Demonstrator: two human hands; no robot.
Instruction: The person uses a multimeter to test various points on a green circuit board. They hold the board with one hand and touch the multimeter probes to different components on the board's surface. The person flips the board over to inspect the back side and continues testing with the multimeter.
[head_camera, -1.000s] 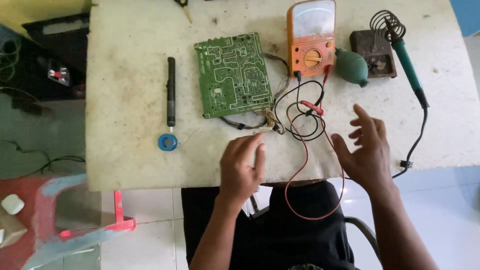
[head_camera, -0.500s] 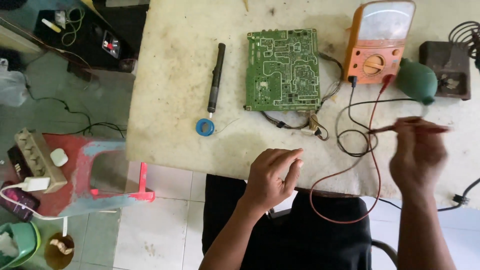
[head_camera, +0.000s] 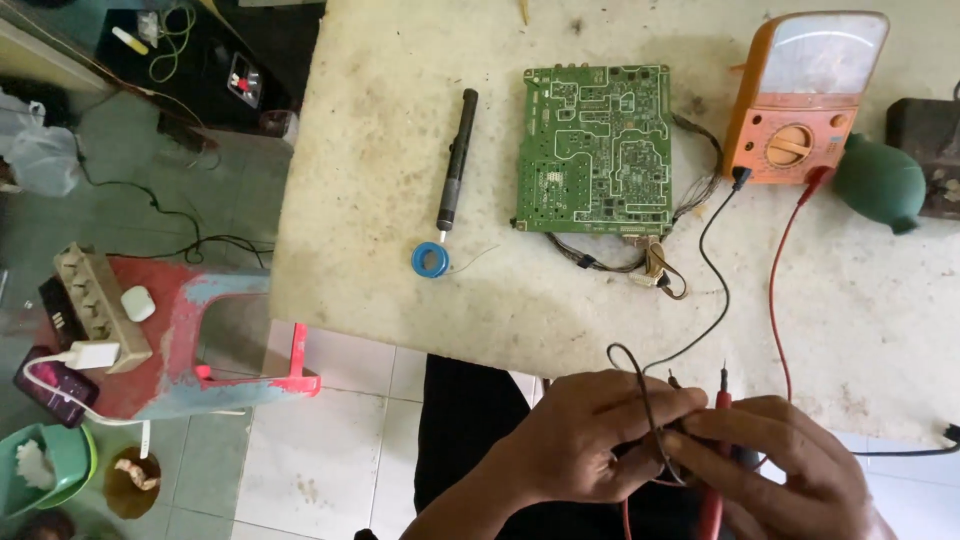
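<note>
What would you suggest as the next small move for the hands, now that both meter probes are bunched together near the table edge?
Probably part the probes, one per hand: left hand and right hand clasp the red probe and the black lead together, clear of the circuit board, with the meter already wired.

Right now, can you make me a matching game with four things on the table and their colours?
Things:
1. circuit board
2. multimeter
3. solder spool
4. desoldering pump

Colours:
A. blue
B. black
C. green
D. orange

Pairs: 1-C, 2-D, 3-A, 4-B
</note>
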